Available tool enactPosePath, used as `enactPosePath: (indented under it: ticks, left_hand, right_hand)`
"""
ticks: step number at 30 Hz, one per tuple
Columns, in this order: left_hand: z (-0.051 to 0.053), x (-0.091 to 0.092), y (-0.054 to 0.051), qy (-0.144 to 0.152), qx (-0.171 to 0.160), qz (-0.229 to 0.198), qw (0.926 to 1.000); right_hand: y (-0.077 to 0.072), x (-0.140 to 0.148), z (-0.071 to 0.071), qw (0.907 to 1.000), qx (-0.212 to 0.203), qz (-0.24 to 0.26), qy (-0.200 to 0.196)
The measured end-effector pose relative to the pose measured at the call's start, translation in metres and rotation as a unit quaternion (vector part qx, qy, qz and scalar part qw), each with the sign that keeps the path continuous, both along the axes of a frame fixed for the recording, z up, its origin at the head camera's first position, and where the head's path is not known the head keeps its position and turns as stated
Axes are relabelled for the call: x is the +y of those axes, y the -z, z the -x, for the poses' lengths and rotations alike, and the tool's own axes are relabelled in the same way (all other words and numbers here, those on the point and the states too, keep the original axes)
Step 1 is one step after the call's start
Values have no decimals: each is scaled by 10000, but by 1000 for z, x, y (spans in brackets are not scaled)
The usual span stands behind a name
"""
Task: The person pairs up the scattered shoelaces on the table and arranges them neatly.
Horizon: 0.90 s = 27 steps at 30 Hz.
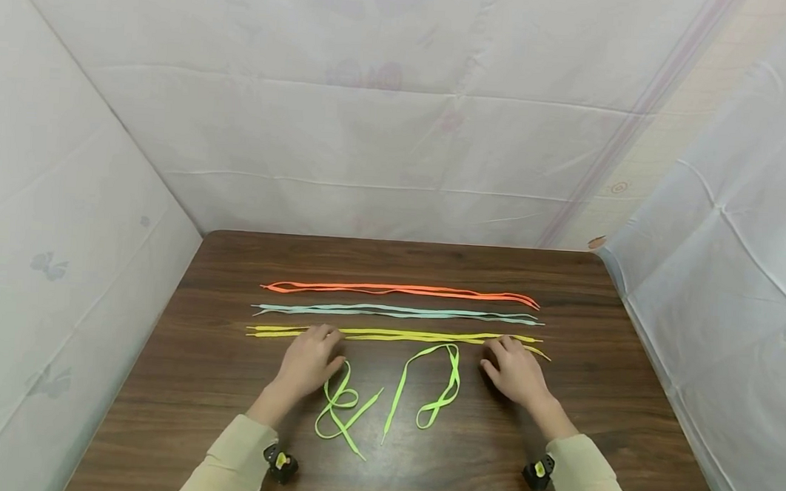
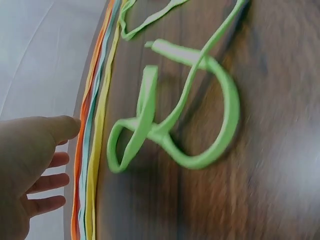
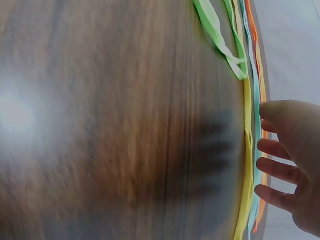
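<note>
A pair of yellow shoelaces (image 1: 421,339) lies stretched out sideways across the table. My left hand (image 1: 310,360) hovers by their left part and my right hand (image 1: 516,371) by their right part. Both wrist views show bent, spread fingers with nothing between them. Nearer the front, one lime-green shoelace (image 2: 230,105) lies loosely looped beside the left hand, its ends crossing. A second lime-green shoelace (image 3: 212,25) bends in an arch between the hands, with a small loop at its right end. In the head view, the hands partly cover the yellow laces.
Behind the yellow laces, light-blue shoelaces (image 1: 363,307) and orange shoelaces (image 1: 417,287) run roughly parallel to them. The dark wood-grain table (image 1: 421,477) has pale fabric sheets (image 1: 398,149) rising behind it and along both sides.
</note>
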<state>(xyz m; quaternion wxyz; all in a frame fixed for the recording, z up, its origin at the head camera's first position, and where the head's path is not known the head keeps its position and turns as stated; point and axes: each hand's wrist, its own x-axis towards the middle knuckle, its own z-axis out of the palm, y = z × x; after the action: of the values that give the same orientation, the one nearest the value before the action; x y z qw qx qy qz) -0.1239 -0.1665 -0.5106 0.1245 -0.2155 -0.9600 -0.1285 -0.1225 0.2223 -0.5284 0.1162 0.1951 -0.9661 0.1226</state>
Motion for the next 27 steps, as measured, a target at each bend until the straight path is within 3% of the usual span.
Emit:
enactPosePath:
  ticks: [12,21,27]
  left_hand:
    - [-12,45,13,589,80,-1,9982]
    - [-21,74,16,765,15,330,9965]
    - [-28,84,18,732,-141,634,9952]
  right_hand:
    - [6,-31,-12,9997,-141,147,-127]
    - [12,-45,-12,9982,440,304,-265]
    - [10,-54,-16,9998,-179,89,70]
